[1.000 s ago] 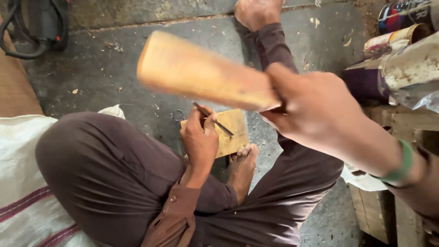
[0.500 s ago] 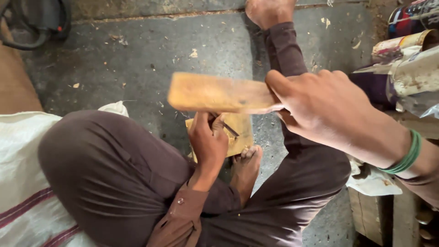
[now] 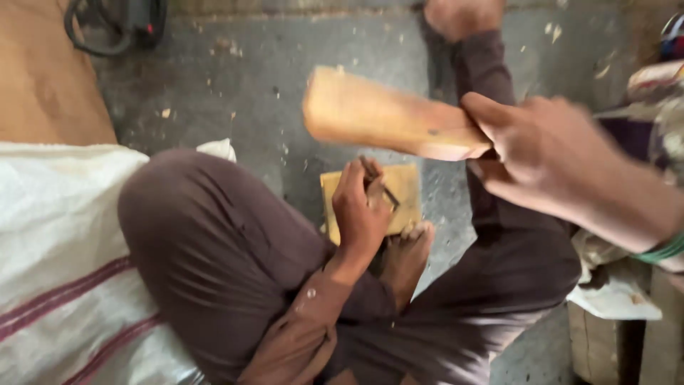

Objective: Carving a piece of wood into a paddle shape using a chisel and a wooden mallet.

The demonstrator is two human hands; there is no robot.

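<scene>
small wooden block [image 3: 402, 196] on floor, left hand [image 3: 363, 207] gripping chisel [image 3: 377, 184] on it, right hand [image 3: 548, 153] clutching raised wooden mallet [image 3: 385, 117]

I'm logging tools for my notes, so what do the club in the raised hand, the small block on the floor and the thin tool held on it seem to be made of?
The club in the right hand looks like bare, unvarnished wood: pale tan, matte, faintly grained. The flat block looks like the same raw wood, yellowish and square-edged. The thin tool in the left hand is dark and slender, probably metal, though blur leaves that open.
</scene>
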